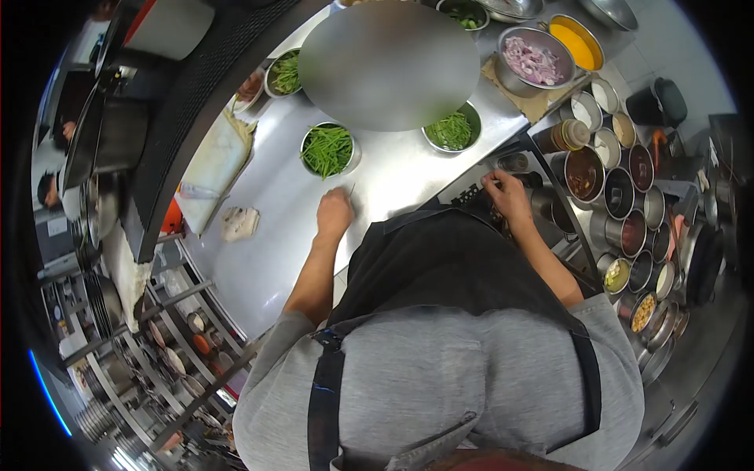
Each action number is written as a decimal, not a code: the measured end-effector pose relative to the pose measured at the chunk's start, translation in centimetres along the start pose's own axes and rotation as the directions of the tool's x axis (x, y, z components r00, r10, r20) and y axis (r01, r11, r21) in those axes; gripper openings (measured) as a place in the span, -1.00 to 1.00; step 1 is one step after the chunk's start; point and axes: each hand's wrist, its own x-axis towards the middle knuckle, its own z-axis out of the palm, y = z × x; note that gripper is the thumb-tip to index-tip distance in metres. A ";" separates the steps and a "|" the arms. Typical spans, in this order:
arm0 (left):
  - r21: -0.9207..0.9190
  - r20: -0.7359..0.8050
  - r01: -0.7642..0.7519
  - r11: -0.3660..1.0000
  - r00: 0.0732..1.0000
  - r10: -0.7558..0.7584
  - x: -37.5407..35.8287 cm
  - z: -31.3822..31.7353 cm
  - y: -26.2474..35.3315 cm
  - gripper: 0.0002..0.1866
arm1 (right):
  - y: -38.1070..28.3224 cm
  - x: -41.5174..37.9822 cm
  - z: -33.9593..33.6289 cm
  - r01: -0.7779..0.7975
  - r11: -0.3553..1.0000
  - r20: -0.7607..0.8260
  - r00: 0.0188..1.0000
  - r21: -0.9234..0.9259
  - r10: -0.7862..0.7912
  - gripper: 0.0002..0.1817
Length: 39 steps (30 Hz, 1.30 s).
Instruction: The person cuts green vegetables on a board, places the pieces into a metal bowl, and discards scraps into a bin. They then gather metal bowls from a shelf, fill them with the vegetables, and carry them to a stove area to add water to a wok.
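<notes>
My left hand (336,210) is closed in a loose fist over the steel table (275,188). A thin dark sliver shows at its fingertips, too small to name. Just beyond it stands a steel pot of cut green vegetable pieces (327,151). My right hand (507,194) is pinched shut near the table's right edge, above a lower shelf; what it holds, if anything, is hidden. The nearest container to it on the table is another steel pot of green pieces (452,132). A blurred oval hides the far middle of the table.
A crumpled cloth (239,224) and a white cutting board (212,173) lie at left. Far right are a bowl of sliced onions (538,59), a pot of yellow liquid (576,43) and several sauce containers (619,192). A dark overhead shelf (184,102) runs along the left.
</notes>
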 end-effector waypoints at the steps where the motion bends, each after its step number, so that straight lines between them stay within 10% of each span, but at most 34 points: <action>1: -0.003 0.008 -0.017 1.000 1.000 0.017 -0.3 -1.0 0.0 -0.96 | -0.8 -0.1 -0.5 -0.014 1.000 -0.013 1.000 0.003 0.014 -0.68; 5: -0.521 0.161 0.207 0.828 0.977 -0.143 -0.1 -10.9 3.2 -0.91 | -0.9 0.8 -1.1 0.047 0.989 -0.076 0.996 0.141 -0.036 -0.74; 10: -0.449 -0.117 0.207 0.869 0.951 -0.287 4.2 -12.5 0.7 -0.84 | -4.0 2.8 -2.5 0.160 0.966 -0.122 0.983 0.205 -0.137 -0.78; 13: -0.256 -0.271 -0.026 0.966 0.962 -0.046 5.3 -12.1 0.7 -0.80 | -7.2 3.7 -3.1 0.252 0.968 -0.161 0.956 0.021 -0.245 -0.78; 19: -0.440 -0.353 0.062 0.896 0.905 -0.236 4.7 -14.4 3.9 -0.79 | -8.8 8.8 -0.1 0.532 0.693 0.098 0.821 -0.487 -0.562 -0.77; 28: -0.622 -0.256 0.010 0.783 0.942 -0.216 3.4 -12.3 5.8 -0.81 | -10.4 13.8 4.4 0.496 0.401 0.427 0.868 -0.770 -0.252 -0.68; 39: -0.707 -0.189 0.053 0.705 0.947 -0.260 4.9 -12.3 4.3 -0.80 | -10.6 12.9 0.0 0.343 0.762 0.247 0.938 -0.549 -0.244 -0.55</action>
